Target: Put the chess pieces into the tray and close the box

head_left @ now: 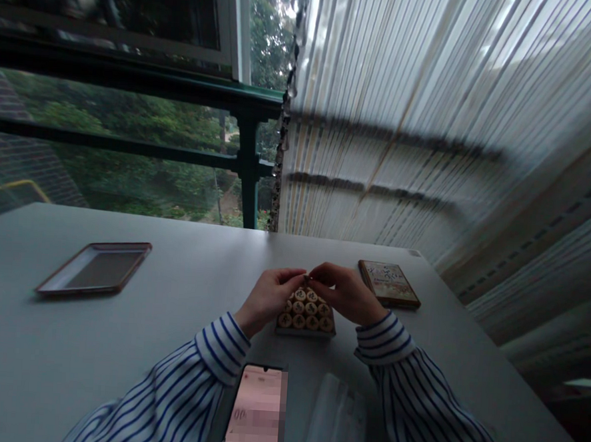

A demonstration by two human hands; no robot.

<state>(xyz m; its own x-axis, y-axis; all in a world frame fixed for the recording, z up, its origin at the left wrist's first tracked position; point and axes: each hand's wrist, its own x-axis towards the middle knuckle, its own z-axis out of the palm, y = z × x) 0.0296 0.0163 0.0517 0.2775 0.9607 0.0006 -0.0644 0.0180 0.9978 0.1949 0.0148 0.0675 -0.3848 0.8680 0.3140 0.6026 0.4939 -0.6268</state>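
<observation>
In front of me a small tray (304, 333) holds several round wooden Chinese chess pieces (299, 308), set in rows with their dark characters facing up. My left hand (269, 296) reaches over the tray's left side, thumb and fingers pinched together. From the right, my right hand (348, 293) meets it in a pinch as well. The fingertips of both hands come together above the far rows, on a small brownish Chinese chess piece (307, 280) that is mostly hidden by the fingers. Both hands cover parts of the tray's far end.
A shallow, brown-rimmed box lid (136, 254) lies at the left on the white table (177, 347). Behind my right hand is a flat printed box (389, 283). Near me lie a lit phone (259, 399) and a clear plastic case (336, 420). A string curtain (360, 151) hangs beyond the table.
</observation>
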